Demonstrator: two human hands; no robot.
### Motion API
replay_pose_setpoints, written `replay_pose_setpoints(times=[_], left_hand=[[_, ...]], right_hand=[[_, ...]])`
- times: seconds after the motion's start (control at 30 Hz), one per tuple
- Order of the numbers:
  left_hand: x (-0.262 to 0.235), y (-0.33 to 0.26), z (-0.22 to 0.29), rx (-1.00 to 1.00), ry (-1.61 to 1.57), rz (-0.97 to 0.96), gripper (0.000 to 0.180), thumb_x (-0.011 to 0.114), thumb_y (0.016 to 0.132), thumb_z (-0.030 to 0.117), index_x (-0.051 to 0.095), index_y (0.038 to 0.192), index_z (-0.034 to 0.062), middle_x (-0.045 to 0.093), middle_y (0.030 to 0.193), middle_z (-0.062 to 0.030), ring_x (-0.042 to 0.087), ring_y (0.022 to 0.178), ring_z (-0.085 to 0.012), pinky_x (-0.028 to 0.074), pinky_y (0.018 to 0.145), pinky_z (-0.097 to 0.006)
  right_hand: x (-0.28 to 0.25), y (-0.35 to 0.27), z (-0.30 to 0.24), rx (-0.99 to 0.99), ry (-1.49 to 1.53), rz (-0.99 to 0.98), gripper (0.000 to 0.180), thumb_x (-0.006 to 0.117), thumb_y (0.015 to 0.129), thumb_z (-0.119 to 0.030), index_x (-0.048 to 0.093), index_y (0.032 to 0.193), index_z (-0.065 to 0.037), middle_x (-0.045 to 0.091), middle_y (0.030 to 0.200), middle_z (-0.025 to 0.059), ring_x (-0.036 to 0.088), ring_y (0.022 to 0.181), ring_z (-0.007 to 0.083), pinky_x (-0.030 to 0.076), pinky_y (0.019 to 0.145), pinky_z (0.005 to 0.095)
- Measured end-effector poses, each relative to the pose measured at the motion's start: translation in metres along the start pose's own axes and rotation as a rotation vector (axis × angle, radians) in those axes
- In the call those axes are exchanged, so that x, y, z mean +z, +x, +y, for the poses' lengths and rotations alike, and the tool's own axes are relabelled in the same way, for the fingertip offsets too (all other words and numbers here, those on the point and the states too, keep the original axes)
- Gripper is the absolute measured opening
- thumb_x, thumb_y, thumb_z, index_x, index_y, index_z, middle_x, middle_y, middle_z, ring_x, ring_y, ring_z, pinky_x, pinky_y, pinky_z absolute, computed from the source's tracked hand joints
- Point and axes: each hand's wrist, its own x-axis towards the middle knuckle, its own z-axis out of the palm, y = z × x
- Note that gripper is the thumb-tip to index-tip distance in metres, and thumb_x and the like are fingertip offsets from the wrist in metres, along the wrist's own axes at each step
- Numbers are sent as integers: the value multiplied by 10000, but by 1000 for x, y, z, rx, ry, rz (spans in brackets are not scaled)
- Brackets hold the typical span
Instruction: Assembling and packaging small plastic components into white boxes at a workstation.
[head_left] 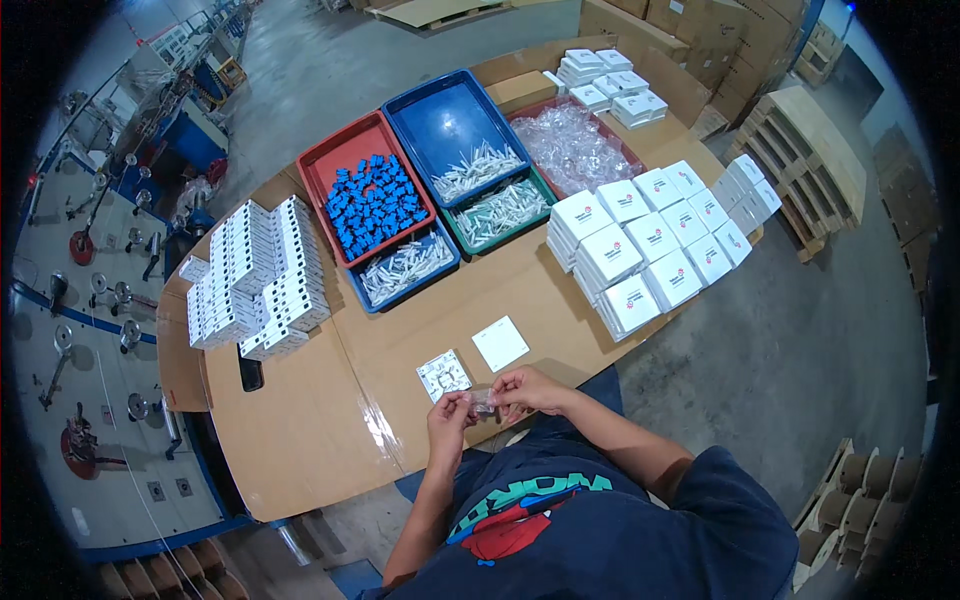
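1. Both hands pinch a small clear bag between them: left hand and right hand each grip an end.
2. Judged step: opening the bag; next needs fingertip care. A grey plate and white cover lie just beyond.

A cardboard-covered table carries everything, with a red tray of blue parts as landmark. Left of that tray stand stacks of white plates; right of it sit a blue tray, a green tray and stacked white boxes. Below the red tray, near the table's front edge, lie a white square plate and a grey module.
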Motion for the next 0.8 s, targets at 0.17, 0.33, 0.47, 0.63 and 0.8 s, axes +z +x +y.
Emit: replay_pose_setpoints(times=[0.17, 0.33, 0.47, 0.63, 0.8], left_hand=[[4, -3, 7, 59, 24, 64, 151, 661, 1014, 157, 634, 1075, 22, 664, 896, -42, 626, 735, -116, 548, 663, -254], [29, -10, 16, 264, -56, 201, 118, 708, 973, 105, 635, 964, 13, 645, 897, -35, 624, 758, -116, 526, 695, -266], [24, -19, 15, 461, 351, 172, 145, 719, 962, 86, 616, 1042, 22, 659, 926, -36, 631, 885, -113, 522, 784, -263], [27, -23, 20, 298, 388, 70, 156, 775, 920, 105, 696, 1007, 3, 713, 900, -56, 662, 850, -115, 527, 778, -250], [20, -22, 17, 216, 315, 28, 128, 747, 937, 77, 686, 998, -17, 710, 902, -48, 658, 820, -104, 529, 744, -241]], right_hand=[[4, 0, -2, -46, 43, -24, 193, 723, 962, -155, 694, 1094, -18, 690, 888, 63, 684, 739, 140, 624, 618, 316], [9, -4, -7, -44, 73, -56, 175, 716, 962, -144, 695, 1079, -16, 694, 907, 65, 681, 742, 138, 622, 611, 320], [12, -4, -5, -52, 93, -13, 158, 701, 967, -125, 693, 1076, -12, 695, 912, 62, 674, 755, 131, 618, 600, 307], [15, -3, -4, -42, 64, 4, 154, 682, 981, -127, 701, 1072, -4, 693, 908, 57, 673, 752, 128, 612, 585, 294], [15, 1, 2, -44, 2, 43, 174, 674, 994, -152, 715, 1059, 4, 697, 861, 56, 676, 737, 123, 593, 565, 276]])
